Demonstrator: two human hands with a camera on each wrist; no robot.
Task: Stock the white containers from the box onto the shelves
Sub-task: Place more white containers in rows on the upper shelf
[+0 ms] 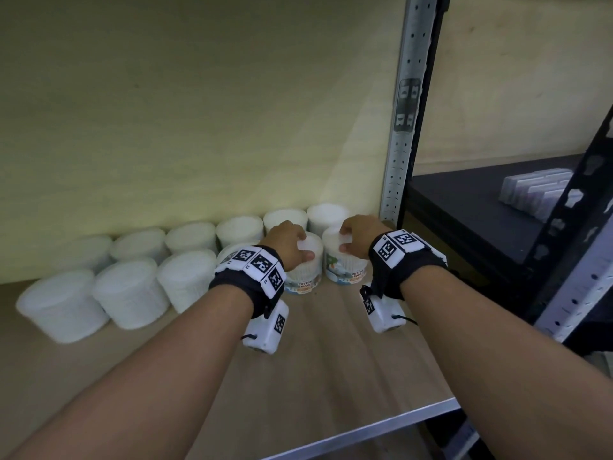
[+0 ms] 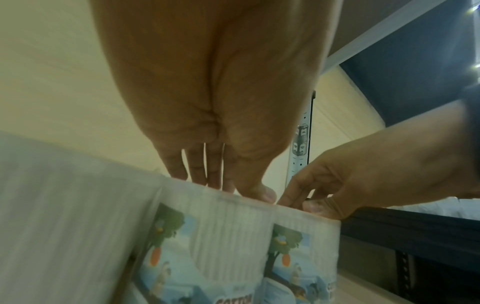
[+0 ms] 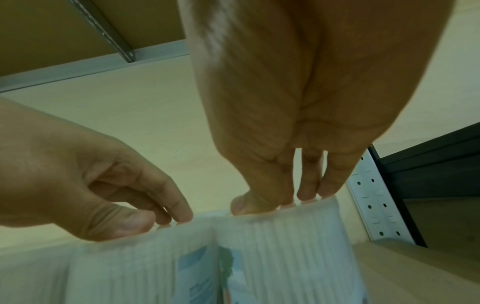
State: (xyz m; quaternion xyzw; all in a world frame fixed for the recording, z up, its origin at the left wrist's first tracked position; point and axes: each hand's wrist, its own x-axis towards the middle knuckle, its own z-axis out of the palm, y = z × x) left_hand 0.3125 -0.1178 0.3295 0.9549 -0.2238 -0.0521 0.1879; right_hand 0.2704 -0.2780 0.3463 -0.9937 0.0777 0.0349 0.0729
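Two white cotton-bud containers with picture labels stand side by side on the wooden shelf [image 1: 331,353]. My left hand [image 1: 303,245] grips the left container [image 1: 306,270] from above, thumb at the front of the lid rim and fingers behind. My right hand [image 1: 345,240] holds the right container [image 1: 346,265] the same way. In the left wrist view, my left hand [image 2: 231,186] pinches the top edge of its container [image 2: 221,236]. In the right wrist view, my right hand [image 3: 280,202] does likewise on its container [image 3: 280,246]. Both tubs touch each other.
Several more white containers [image 1: 132,293] fill two rows along the back wall to the left. A perforated metal upright [image 1: 403,127] stands just right of my right hand. Beyond it is a black shelf [image 1: 464,207] with grey packs [image 1: 537,190]. Bare board reaches the metal front edge [image 1: 365,433].
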